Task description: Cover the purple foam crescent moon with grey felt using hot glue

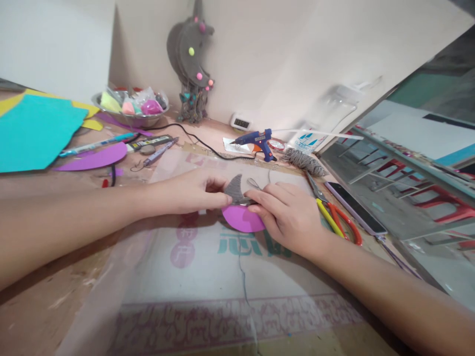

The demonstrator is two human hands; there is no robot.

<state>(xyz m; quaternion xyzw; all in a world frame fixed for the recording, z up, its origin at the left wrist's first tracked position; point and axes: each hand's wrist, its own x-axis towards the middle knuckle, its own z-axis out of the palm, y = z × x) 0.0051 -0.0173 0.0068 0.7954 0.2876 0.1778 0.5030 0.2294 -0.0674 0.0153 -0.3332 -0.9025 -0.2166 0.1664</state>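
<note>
Between my hands is a purple foam cutout (243, 220) with a rounded lower edge, its upper part covered by a pointed patch of grey yarn (234, 189). My left hand (211, 190) pinches the piece at its left side, thumb along the yarn. On the other side my right hand (282, 207) has its fingers closed on the right edge of the cutout, near a small loop of yarn (254, 183). A thin strand of yarn (243, 277) trails down the printed plastic sheet (156, 282) below the piece.
Behind my hands lie a blue glue gun (262, 143), a grey yarn bundle (304, 162) and a small digital clock (241, 121). To the right are scissors (336, 215) and a phone (356, 207). Teal foam (40, 133), pens and a metal bowl (129, 118) sit at left.
</note>
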